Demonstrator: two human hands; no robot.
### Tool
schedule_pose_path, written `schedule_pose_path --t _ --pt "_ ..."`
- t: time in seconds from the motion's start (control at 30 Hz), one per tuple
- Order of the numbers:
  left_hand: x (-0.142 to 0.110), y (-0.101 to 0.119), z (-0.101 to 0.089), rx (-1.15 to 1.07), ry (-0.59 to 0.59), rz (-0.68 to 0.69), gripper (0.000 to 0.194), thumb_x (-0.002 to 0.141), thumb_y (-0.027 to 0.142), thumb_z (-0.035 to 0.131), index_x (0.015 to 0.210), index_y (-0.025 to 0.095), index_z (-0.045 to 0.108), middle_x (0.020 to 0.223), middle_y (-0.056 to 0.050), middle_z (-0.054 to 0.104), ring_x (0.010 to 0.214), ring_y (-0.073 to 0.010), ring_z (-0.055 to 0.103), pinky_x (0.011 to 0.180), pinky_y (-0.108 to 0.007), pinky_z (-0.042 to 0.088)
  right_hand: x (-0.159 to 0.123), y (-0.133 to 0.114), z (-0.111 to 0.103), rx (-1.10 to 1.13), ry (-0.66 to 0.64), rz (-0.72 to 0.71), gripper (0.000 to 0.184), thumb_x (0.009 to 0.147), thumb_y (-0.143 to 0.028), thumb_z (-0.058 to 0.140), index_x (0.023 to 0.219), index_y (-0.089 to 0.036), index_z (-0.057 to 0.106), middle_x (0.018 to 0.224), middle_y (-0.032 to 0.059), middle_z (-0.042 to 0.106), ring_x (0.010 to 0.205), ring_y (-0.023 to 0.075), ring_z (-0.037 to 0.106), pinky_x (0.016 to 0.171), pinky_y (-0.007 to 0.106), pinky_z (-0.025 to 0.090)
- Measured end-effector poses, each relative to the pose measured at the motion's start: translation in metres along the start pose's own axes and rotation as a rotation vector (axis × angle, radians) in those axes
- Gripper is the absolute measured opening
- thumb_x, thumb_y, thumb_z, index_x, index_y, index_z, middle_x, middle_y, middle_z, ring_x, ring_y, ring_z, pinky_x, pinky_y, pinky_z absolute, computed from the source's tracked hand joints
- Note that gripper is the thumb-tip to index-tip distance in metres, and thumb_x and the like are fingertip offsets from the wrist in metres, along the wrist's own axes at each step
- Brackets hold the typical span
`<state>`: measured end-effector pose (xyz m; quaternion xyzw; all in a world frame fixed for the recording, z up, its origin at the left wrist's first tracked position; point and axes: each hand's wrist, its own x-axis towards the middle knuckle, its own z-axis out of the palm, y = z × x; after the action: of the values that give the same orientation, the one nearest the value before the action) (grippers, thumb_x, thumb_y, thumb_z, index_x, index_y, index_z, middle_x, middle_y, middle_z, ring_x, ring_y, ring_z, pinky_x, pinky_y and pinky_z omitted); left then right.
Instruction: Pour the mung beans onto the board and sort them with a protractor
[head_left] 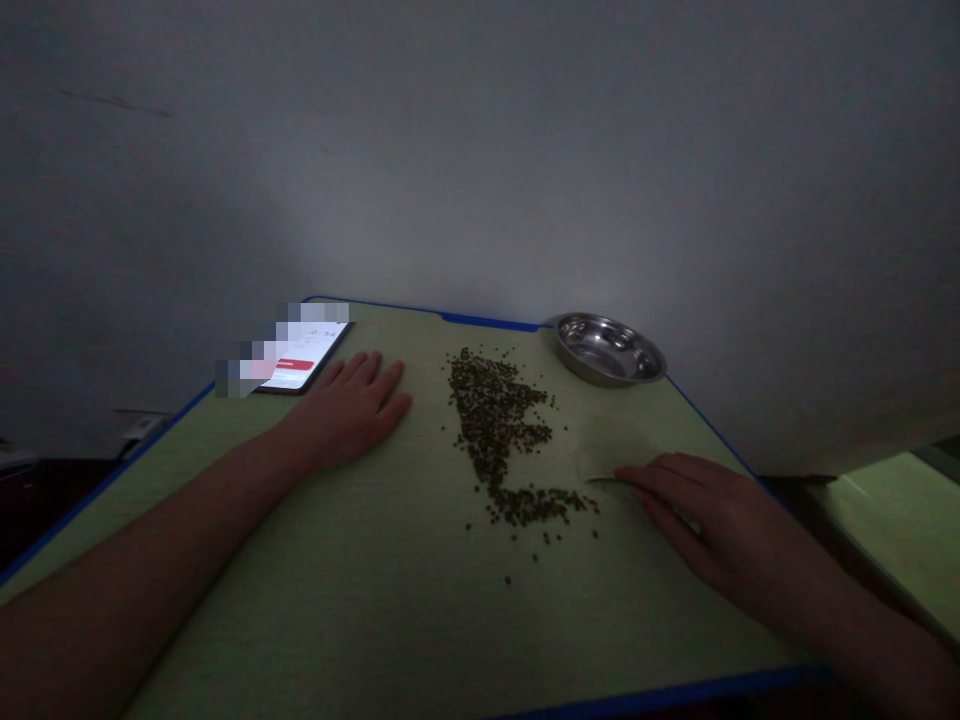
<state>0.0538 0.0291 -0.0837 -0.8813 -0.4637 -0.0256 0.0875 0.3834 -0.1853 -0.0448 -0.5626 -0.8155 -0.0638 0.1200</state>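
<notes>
My left hand (349,412) lies flat on the table with its fingers spread, holding nothing, close to a lit phone (304,360). Between my hands spreads a loose pile of small dark greenish beans or seeds (491,410), with a tail of them curving toward the right. My right hand (705,510) is closed, pinching a thin metal tool (602,480). Only the slim tip of that tool shows; the rest is hidden in the fingers, so its kind is unclear. The tip points left, just above the end of the bean tail.
A shiny steel bowl (611,350) stands at the table's back right corner. The pale green table (360,600) has a blue edge and meets a grey wall (480,180) behind. Another light green surface (900,520) lies off to the right. The light is dim.
</notes>
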Motion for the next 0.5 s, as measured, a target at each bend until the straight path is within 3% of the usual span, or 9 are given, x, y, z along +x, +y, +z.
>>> schedule_pose_path --t 0.17,0.3,0.5 --pt "0.001 0.000 0.000 -0.007 -0.004 -0.013 0.063 0.095 0.047 0.020 0.144 0.011 0.038 0.148 -0.019 0.040 0.138 -0.0328 0.032 0.111 -0.047 0.025 0.001 -0.004 0.005 -0.041 0.012 0.007 0.027 0.096 -0.019 0.041 0.108 -0.013 0.065 0.088 0.0113 0.069 0.078 0.0248 0.067 0.069 0.044 0.057" --pt "0.001 -0.001 0.000 0.006 0.000 -0.001 0.063 0.096 0.047 0.017 0.144 0.011 0.037 0.147 -0.019 0.041 0.138 -0.0320 0.033 0.110 -0.047 0.026 -0.002 -0.023 0.007 -0.057 0.020 -0.024 0.027 0.094 -0.018 0.042 0.107 -0.015 0.066 0.087 0.0103 0.070 0.074 0.0242 0.067 0.066 0.043 0.058" --pt "0.002 -0.004 0.000 0.002 0.003 0.020 0.062 0.096 0.047 0.019 0.143 0.012 0.039 0.145 -0.020 0.042 0.137 -0.0325 0.033 0.109 -0.046 0.027 -0.005 -0.041 -0.004 -0.021 0.010 -0.025 0.027 0.095 -0.018 0.041 0.106 -0.018 0.067 0.091 0.0092 0.071 0.076 0.0236 0.068 0.065 0.041 0.058"
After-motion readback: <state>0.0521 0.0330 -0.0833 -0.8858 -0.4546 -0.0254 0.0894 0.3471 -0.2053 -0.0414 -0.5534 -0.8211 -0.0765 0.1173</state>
